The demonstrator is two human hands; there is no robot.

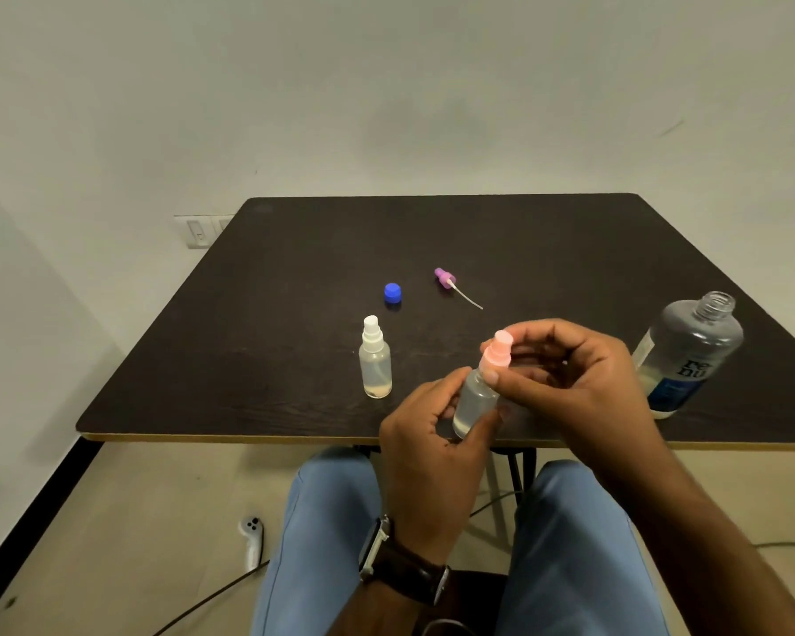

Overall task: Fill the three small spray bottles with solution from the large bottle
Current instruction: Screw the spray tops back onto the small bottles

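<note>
My left hand point(428, 433) grips the clear body of a small spray bottle point(473, 399) just above the table's front edge. My right hand point(565, 378) pinches that bottle's pink spray top point(499, 348) between thumb and fingers. A second small bottle with a white spray top point(376, 360) stands upright to the left, with a little liquid at its bottom. The large bottle point(689, 355) stands uncapped at the right. Its blue cap point(393, 292) lies farther back. A purple spray top with its dip tube point(448, 281) lies on the table beside the cap. No third small bottle body is visible.
The dark wooden table point(524, 241) stands against a white wall. Below the front edge are my legs in blue trousers point(327, 521). A white controller point(252, 541) and cables lie on the floor at the left.
</note>
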